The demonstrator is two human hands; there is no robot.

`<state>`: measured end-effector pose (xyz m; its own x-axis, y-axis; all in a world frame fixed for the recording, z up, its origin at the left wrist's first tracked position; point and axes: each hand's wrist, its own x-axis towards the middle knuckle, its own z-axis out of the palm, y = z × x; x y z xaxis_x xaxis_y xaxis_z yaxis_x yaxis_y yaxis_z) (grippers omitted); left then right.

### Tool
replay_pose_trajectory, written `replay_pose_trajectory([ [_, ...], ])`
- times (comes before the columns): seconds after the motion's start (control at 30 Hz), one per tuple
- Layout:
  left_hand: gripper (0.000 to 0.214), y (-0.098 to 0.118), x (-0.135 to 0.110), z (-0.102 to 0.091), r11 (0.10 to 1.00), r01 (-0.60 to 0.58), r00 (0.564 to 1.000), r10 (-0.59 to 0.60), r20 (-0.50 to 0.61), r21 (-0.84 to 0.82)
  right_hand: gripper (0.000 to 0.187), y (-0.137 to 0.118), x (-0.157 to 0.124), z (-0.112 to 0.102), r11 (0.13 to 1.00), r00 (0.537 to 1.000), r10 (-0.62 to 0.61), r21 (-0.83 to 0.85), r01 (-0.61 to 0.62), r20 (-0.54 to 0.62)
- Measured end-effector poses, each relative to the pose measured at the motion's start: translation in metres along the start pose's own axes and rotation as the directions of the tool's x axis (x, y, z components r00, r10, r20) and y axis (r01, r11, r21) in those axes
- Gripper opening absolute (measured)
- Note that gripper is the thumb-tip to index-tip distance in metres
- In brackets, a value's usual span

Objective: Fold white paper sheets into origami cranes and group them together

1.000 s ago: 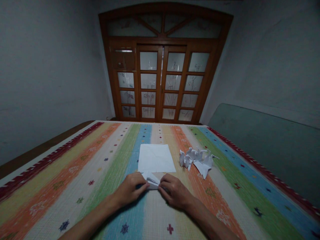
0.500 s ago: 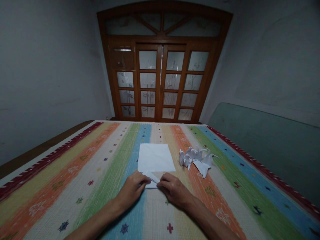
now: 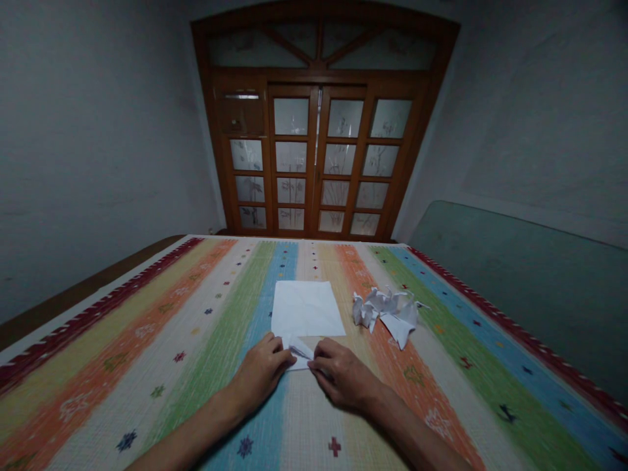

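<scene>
The left hand (image 3: 260, 367) and right hand (image 3: 344, 376) are facing each other over the striped tabletop (image 3: 196, 386), the fingers of each pinching one side of a small folded paper (image 3: 300, 358) between them. Just beyond, a white square (one sheet or several, I cannot tell) (image 3: 307, 309) is lying flat. To its right, folded paper figures (image 3: 403, 320) are clustering; farther off, paned wooden doors (image 3: 316, 157) are standing.

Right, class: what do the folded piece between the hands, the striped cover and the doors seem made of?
Folded piece: matte white paper, judging by its thin, creased layers.
Striped cover: probably matte cloth, given its woven-looking texture.
Doors: likely brown wood, perhaps varnished, from their framed build; pale, light-passing panes suggest glass.
</scene>
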<state>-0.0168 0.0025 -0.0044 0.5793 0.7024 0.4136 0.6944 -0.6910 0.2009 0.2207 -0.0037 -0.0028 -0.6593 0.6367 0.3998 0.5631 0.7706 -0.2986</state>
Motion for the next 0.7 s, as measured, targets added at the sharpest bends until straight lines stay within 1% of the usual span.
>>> replay_pose_trajectory([
  [0.13, 0.013, 0.009, -0.002, -0.001, 0.987, -0.088, 0.995, 0.095, -0.042, 0.138, 0.011, -0.003, 0.0, -0.004, 1.0, 0.999, 0.003, -0.025, -0.002, 0.036],
  [0.2, 0.019, 0.015, -0.002, -0.002, 0.977, -0.15, 0.985, 0.16, -0.059, 0.154, 0.009, -0.004, 0.001, -0.005, 0.999, 0.999, -0.013, -0.03, 0.015, 0.047],
  [0.23, 0.027, 0.018, -0.003, -0.004, 0.971, -0.191, 0.978, 0.201, -0.056, 0.141, 0.008, -0.004, 0.001, -0.005, 0.999, 0.998, -0.027, -0.029, 0.029, 0.05],
  [0.3, 0.042, 0.023, -0.003, -0.008, 0.957, -0.278, 0.96, 0.279, -0.014, 0.08, 0.008, -0.002, 0.002, -0.004, 0.998, 0.998, -0.05, -0.023, 0.051, 0.043],
  [0.37, 0.047, 0.025, -0.003, -0.011, 0.945, -0.327, 0.944, 0.326, 0.042, 0.009, 0.011, -0.001, 0.002, -0.002, 0.998, 0.998, -0.057, -0.023, 0.058, 0.023],
  [0.47, 0.046, 0.024, -0.001, -0.015, 0.942, -0.332, 0.935, 0.335, 0.115, -0.045, 0.015, 0.001, 0.0, 0.0, 0.998, 0.998, -0.058, -0.033, 0.058, 0.001],
  [0.53, 0.042, 0.021, 0.0, -0.016, 0.939, -0.338, 0.929, 0.343, 0.141, -0.059, 0.018, 0.002, -0.001, 0.001, 0.998, 0.998, -0.056, -0.033, 0.056, -0.011],
  [0.6, 0.037, 0.017, 0.001, -0.016, 0.933, -0.353, 0.924, 0.36, 0.131, -0.074, 0.02, 0.003, -0.001, 0.001, 0.998, 0.998, -0.048, -0.029, 0.047, -0.034],
  [0.7, 0.033, 0.01, 0.003, -0.012, 0.928, -0.365, 0.925, 0.371, 0.084, -0.082, 0.02, 0.005, -0.001, 0.002, 0.999, 0.998, -0.04, -0.022, 0.039, -0.057],
])
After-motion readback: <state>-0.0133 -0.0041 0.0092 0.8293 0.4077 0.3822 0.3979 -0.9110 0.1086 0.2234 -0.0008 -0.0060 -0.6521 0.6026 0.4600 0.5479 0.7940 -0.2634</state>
